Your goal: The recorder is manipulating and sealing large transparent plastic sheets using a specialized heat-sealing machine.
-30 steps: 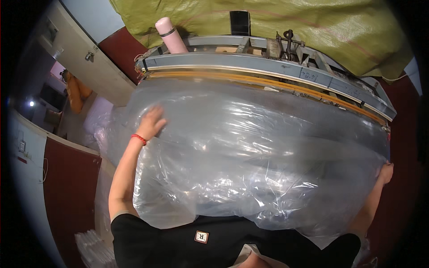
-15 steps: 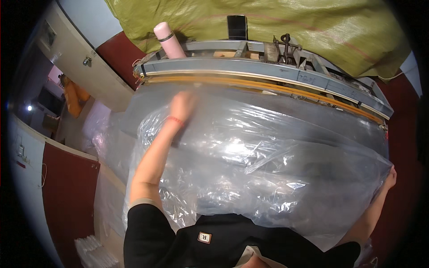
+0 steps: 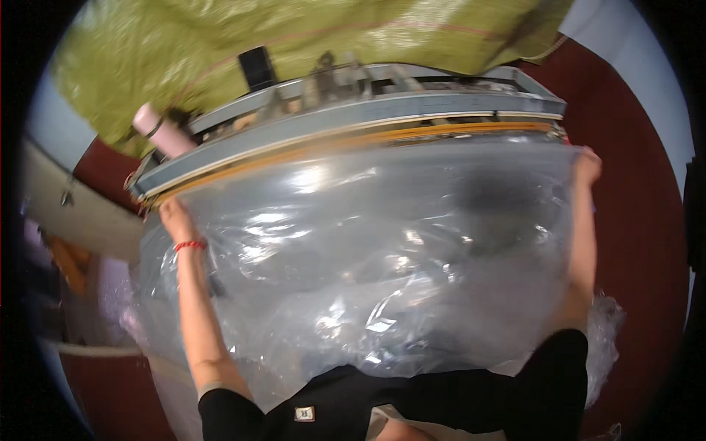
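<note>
A big clear plastic bag (image 3: 368,250) lies spread wide in front of me, its top edge against a long grey and orange sealing machine (image 3: 346,132). My left hand (image 3: 172,215), with a red band at the wrist, grips the bag's upper left corner by the machine's left end. Up at the upper right corner, close to the machine's right end, my right hand (image 3: 588,163) holds the bag's other edge. Both arms are stretched out, with the film pulled taut between them.
A pink bottle (image 3: 162,131) and a black box (image 3: 256,70) sit on the machine's far side. A yellow-green woven sheet (image 3: 294,37) hangs behind it. More clear plastic (image 3: 607,331) is bunched at lower right. A cream cabinet (image 3: 81,213) stands to the left.
My left hand slid from the bag's middle out to its upper left corner. My right hand rose to the upper right corner. The bag's top edge now lies along the machine.
</note>
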Tool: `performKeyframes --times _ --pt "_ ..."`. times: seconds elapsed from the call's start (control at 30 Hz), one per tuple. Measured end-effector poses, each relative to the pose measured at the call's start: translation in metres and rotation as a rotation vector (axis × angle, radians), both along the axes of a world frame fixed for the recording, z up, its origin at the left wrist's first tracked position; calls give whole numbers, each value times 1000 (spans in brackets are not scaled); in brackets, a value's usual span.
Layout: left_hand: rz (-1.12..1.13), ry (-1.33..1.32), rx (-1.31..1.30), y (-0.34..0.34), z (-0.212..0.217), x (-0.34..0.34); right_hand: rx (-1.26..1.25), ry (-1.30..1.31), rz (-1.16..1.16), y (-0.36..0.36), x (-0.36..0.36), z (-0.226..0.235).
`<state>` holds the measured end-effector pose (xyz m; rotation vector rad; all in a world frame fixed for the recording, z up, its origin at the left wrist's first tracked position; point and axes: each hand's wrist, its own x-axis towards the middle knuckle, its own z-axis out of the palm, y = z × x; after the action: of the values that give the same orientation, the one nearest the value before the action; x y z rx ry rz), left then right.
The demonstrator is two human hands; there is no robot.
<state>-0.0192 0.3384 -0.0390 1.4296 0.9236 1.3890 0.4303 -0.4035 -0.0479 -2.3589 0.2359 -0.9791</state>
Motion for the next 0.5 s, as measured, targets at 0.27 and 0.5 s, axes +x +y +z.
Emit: performKeyframes --times 0.27,0.5 --pt "26 230 210 116 -71 -2 470 -159 284 74 55 -54" --pt "-50 41 120 121 -68 -4 488 -127 213 100 46 -44"
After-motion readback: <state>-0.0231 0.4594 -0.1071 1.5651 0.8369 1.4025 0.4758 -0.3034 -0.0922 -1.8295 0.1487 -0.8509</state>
